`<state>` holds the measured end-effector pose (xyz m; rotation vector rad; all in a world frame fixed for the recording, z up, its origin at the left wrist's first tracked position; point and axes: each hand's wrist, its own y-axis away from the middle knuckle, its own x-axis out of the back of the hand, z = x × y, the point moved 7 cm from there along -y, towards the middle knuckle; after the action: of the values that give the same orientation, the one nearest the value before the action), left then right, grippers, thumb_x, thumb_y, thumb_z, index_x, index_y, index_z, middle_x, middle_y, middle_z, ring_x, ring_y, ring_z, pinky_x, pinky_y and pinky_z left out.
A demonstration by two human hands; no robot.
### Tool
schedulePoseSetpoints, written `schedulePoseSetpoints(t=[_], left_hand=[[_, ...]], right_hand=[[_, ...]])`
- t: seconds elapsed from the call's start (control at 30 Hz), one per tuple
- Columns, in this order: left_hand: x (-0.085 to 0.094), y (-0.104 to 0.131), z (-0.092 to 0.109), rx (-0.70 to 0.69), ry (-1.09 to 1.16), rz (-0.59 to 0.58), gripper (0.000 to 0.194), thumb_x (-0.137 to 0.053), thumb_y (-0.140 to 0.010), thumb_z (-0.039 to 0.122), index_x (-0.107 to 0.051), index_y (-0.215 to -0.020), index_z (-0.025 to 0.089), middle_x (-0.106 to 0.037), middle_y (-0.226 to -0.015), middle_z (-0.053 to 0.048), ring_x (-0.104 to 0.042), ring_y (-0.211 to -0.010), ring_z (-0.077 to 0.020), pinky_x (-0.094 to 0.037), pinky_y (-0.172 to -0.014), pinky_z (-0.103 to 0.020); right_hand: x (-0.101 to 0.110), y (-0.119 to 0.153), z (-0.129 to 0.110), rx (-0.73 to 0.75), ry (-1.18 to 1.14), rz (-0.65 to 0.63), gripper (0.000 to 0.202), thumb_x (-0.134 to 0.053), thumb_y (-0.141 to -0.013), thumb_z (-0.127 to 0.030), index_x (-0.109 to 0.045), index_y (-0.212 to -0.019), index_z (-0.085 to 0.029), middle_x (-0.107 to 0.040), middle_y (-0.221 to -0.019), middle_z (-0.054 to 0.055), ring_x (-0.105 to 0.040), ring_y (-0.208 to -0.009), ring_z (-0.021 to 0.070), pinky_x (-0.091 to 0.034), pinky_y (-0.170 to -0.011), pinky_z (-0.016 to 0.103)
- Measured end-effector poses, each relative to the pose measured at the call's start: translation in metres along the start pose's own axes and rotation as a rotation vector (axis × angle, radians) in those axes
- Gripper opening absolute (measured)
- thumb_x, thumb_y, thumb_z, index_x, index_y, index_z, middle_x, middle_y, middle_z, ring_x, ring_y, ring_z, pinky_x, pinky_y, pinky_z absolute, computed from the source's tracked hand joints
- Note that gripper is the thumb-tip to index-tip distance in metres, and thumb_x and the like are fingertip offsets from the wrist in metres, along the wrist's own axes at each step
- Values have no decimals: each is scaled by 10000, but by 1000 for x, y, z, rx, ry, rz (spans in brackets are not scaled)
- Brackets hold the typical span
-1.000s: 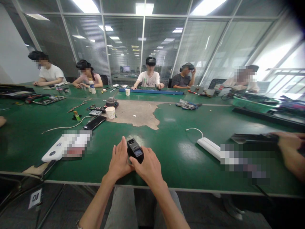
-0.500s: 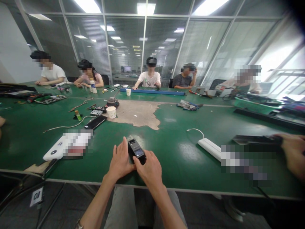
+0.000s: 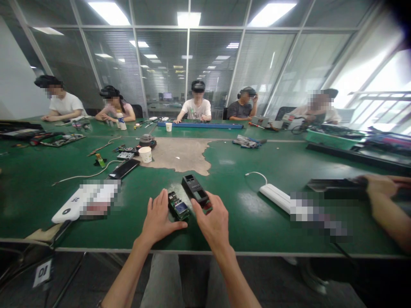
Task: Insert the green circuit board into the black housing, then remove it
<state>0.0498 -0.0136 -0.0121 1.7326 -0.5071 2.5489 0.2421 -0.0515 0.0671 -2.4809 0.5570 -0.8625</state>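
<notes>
Two parts are now showing where one closed device was: the right hand (image 3: 213, 216) is pinching the black plastic housing (image 3: 195, 189), and at its seven o'clock the circuit board (image 3: 178, 207) is baring a bluish display. The left hand (image 3: 160, 216) is curving half-open beside the board, contact unclear. Beneath, the green table (image 3: 237, 231) is gleaming; glass partitions (image 3: 160, 51) are rising at twelve o'clock.

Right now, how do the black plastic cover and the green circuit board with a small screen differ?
The black plastic cover is in the right hand; the green circuit board is by the left hand. The cover has openings; the board carries a bluish screen. Both are oblong and slant alike.
</notes>
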Motion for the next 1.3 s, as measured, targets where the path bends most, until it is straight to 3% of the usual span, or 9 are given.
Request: schedulePoseSetpoints(t=[0.13, 0.27, 0.4, 0.53, 0.6, 0.8, 1.07, 1.3], left_hand=[[0, -1, -2, 11, -7, 16, 1222, -569, -629, 823, -122, -1505, 98, -206, -1567, -225, -184, -1455, -347, -110, -1170, -561], [-1, -2, -3, 3, -7, 35, 1122, -568, -657, 802, -215, -1481, 126, -227, -1564, -208, -212, -1448, -340, -110, -1173, -557], [-1, -2, -4, -6, -3, 30, 1100, -583, -653, 790, -234, -1476, 149, -236, -1563, -197, -230, -1441, -342, -110, -1174, -558], [-1, -2, -4, -7, 3, 19, 1105, -585, -654, 788, -232, -1479, 143, -240, -1561, -198, -233, -1439, -343, -111, -1173, -562], [-1, -3, -4, -8, 5, 18, 1095, -585, -663, 782, -232, -1481, 146, -251, -1558, -195, -238, -1437, -343, -108, -1171, -567], [1, -2, -2, -15, 15, 12, 1062, -587, -674, 778, -262, -1475, 162, -276, -1551, -189, -255, -1429, -345, -106, -1164, -579], [6, 1, 3, -32, 23, 35, 999, -605, -660, 775, -340, -1430, 196, -290, -1549, -162, -259, -1428, -332, -102, -1168, -574], [3, 2, -1, -36, 19, 30, 961, -646, -703, 609, -252, -1474, 194, -267, -1555, -175, -266, -1427, -324, -91, -1164, -582]], right_hand=[[15, 0, 45, -63, 142, 55, 356, -589, -834, -423, -628, -1059, -151, -622, -944, 88, -569, -790, 196, -455, -762, 321], [11, 6, 76, -92, 220, 3, 365, -580, -832, -441, -634, -1049, -152, -625, -947, 97, -580, -832, 219, -454, -770, 338], [4, 11, 85, -107, 252, -48, 407, -589, -826, -446, -621, -1091, -139, -630, -984, 117, -596, -881, 239, -461, -794, 352], [6, 12, 84, -114, 318, -48, 685, -621, -792, -536, -501, -1305, -97, -597, -1132, 171, -586, -1019, 285, -457, -848, 383], [8, 11, 84, -128, 352, -55, 717, -613, -787, -573, -489, -1326, -117, -591, -1138, 165, -588, -1009, 287, -458, -829, 383], [6, 5, 64, -65, 288, -60, 393, -585, -828, -465, -636, -1068, -158, -634, -966, 103, -582, -932, 246, -443, -837, 358], [-16, 2, -6, 23, 92, -69, 317, -573, -845, -418, -653, -1031, -174, -654, -942, 83, -582, -875, 213, -446, -818, 328], [-42, 12, -23, 26, 166, -137, 310, -592, -829, -414, -639, -1031, -185, -640, -950, 79, -581, -924, 227, -442, -839, 333]])
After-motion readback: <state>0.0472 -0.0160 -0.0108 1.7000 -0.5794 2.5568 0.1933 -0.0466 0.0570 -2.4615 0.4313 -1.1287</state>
